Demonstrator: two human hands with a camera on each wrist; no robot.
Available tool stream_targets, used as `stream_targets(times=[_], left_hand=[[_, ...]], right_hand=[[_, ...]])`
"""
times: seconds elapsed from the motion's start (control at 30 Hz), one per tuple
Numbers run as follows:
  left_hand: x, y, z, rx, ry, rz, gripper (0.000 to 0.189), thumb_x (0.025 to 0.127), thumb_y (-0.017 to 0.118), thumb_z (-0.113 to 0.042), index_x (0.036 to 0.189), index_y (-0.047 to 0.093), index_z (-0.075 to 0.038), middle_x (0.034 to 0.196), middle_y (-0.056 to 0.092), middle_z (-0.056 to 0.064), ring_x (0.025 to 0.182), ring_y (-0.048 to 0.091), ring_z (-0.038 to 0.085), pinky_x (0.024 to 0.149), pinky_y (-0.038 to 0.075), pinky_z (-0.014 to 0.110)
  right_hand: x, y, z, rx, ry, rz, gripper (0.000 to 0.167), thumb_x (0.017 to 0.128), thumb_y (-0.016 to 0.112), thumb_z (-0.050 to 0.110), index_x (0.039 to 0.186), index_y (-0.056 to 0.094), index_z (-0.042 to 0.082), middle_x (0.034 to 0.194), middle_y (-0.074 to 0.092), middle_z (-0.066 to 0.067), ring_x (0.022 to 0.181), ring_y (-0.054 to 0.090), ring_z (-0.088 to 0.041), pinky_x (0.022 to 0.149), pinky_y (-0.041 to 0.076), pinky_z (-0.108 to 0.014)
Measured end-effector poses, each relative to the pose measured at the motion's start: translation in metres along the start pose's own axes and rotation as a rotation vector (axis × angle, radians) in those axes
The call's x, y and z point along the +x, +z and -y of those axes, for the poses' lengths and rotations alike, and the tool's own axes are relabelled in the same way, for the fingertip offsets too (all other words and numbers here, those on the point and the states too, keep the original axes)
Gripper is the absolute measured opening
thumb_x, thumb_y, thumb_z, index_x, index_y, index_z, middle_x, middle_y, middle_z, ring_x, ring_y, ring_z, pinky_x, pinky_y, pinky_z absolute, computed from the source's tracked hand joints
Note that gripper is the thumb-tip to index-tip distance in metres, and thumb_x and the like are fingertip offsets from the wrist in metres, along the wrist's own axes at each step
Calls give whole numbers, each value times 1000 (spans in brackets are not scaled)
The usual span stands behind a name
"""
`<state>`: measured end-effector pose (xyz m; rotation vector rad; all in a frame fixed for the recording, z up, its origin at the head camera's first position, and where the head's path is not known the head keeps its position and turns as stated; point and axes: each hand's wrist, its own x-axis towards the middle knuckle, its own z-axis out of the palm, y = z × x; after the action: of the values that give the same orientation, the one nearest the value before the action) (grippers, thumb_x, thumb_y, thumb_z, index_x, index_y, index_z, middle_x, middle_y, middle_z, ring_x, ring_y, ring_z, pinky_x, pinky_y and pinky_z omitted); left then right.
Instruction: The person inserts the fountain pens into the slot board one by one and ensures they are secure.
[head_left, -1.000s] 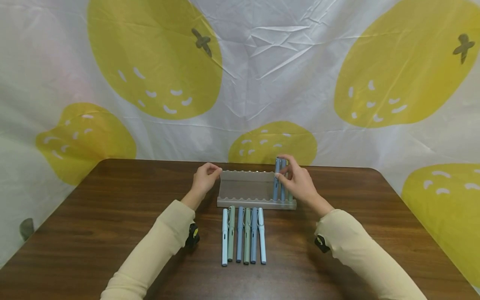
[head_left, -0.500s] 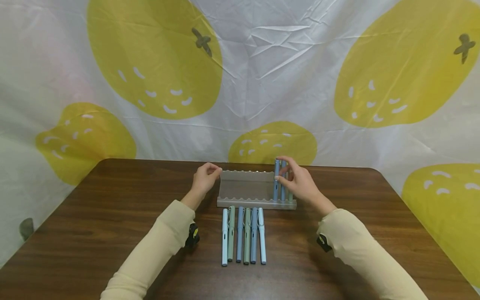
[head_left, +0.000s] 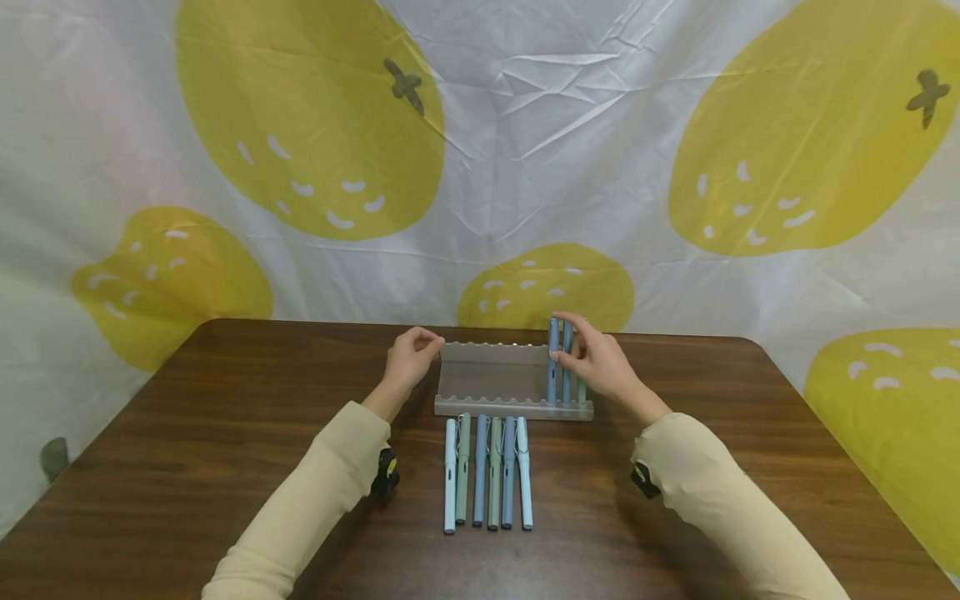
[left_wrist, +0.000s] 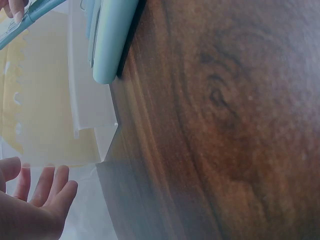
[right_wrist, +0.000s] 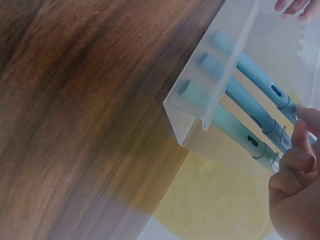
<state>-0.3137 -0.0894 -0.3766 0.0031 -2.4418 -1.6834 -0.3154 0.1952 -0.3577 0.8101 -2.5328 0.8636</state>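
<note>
In the head view my right hand (head_left: 602, 362) pinches a blue fountain pen (head_left: 553, 367) between thumb and fingers. The pen stands nearly upright in a clear pen rack (head_left: 491, 409), its lower end behind the scalloped front lip. Just right of it, another blue pen (right_wrist: 250, 105) and a green pen (right_wrist: 230, 125) lean in the rack, partly hidden by my hand in the head view. My left hand (head_left: 410, 360) holds the rack's upper left corner with its fingertips; the left wrist view shows that hand (left_wrist: 37, 205) at the rack's end wall.
Before the rack, several pens lie in a row on the wooden table (head_left: 225, 467), among them a light blue pen (head_left: 450, 475) and a green pen (head_left: 494, 475). A white curtain (head_left: 525, 183) with yellow lemons hangs behind the table's far edge.
The held blue pen has sunk slightly into the rack, and my right hand's thumb sits a little lower. My left hand and the row of pens have stayed where they were.
</note>
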Motion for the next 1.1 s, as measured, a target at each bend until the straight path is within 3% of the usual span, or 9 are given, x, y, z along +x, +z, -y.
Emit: stream_targets(times=[0.5,1.1], left_hand=[[0,0,0,11,0,-1,19,87,57,-18,93,59,0,89,62,14,83,59,28,72,44,38],[-2,-2,-2,-5,-9,10,19,87,56,-17,94,58,0,95,61,18,86,58,28,75,43,39]], right_hand=[[5,-1,1,-35,68,59,56,82,63,19,132,38,12,48,40,3,41,34,-13,46,30,-30],[8,-1,0,-85,83,83,57,83,62,24,133,37,13,48,41,2,39,33,-12,43,30,-29]])
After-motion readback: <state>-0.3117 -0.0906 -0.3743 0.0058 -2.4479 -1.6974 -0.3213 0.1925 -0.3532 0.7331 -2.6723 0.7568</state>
